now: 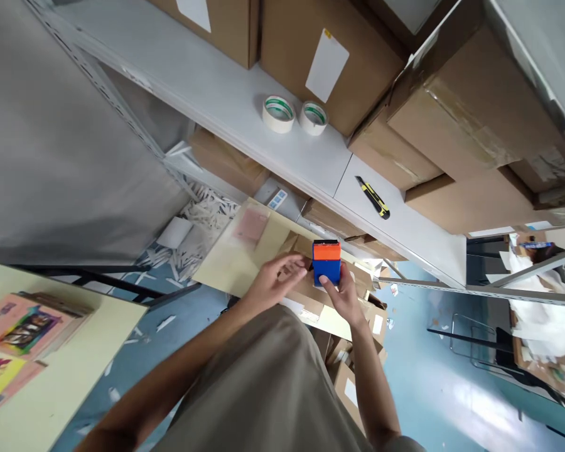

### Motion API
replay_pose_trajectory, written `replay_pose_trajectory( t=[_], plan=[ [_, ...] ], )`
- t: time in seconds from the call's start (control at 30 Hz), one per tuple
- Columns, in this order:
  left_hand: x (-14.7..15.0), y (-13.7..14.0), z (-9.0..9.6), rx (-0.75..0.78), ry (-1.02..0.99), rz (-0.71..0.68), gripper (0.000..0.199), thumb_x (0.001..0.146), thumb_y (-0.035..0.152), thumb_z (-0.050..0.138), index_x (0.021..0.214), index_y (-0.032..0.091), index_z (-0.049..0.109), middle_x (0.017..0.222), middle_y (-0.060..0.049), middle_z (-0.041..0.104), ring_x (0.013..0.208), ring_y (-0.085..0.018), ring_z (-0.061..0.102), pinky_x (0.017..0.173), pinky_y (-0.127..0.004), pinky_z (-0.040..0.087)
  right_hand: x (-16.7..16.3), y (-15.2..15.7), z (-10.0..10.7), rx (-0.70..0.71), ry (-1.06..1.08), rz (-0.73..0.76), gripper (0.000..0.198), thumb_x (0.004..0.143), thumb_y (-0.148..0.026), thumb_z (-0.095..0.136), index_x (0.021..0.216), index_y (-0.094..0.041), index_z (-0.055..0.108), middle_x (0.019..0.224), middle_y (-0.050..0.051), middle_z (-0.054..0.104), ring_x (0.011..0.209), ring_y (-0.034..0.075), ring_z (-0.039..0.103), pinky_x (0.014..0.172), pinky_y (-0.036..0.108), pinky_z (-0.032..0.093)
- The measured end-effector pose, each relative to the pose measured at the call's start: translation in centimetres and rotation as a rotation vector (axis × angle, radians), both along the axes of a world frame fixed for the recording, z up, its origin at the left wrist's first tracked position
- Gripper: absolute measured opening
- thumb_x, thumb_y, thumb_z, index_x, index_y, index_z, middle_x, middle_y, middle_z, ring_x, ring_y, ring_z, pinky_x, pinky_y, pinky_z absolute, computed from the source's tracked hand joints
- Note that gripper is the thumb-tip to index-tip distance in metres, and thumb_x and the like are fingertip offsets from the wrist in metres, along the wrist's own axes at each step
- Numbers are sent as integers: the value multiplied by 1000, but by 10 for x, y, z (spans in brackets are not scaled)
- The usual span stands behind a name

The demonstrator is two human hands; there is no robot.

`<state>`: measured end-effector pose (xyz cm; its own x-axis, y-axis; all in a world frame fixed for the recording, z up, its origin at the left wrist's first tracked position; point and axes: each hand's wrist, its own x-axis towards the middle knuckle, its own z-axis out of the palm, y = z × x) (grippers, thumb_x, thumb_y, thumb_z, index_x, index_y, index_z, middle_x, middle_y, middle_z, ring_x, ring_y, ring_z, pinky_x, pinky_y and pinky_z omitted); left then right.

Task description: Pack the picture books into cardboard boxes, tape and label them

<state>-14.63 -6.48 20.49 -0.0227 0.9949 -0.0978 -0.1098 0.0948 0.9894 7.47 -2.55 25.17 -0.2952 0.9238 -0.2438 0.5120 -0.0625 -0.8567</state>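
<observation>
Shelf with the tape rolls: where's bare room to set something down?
On the shelf, bare patches lie left of the left tape roll, between the right tape roll and the yellow utility knife, and along the front edge right of the knife. Crowded: the back, where cardboard boxes stand.

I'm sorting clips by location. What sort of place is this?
Likely a packing or storage room, judging by the cardboard boxes, tape rolls and box cutter in view.
</observation>
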Motion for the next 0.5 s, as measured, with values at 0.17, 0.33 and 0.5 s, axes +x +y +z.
replay_pose_trajectory(
  t=[0.17,0.33,0.5],
  plan=[
    [-47,26,0,-185,-158,-86,79,86,85,72,125,18,84,116,-14,84,109,-32,77,88,-39,60,-3,3,27,-96,-94,169,55,95,-76,69,116,-26,58,104,7,73,91,28,71,83,41,61],
    [-58,38,8,-169,-258,-156,62,81,75,85,107,19,88,111,-12,85,110,-32,76,94,-40,59,-16,0,44,-142,-172,250,44,94,-62,76,115,-26,61,103,6,74,89,25,69,79,38,58],
    [-58,42,2,-177,-316,-177,52,77,68,91,93,18,86,99,-10,84,96,-28,77,87,-38,59,-24,-2,49,-139,-224,279,44,94,-56,77,119,-23,63,105,5,75,88,23,68,76,35,54]
  ],
)
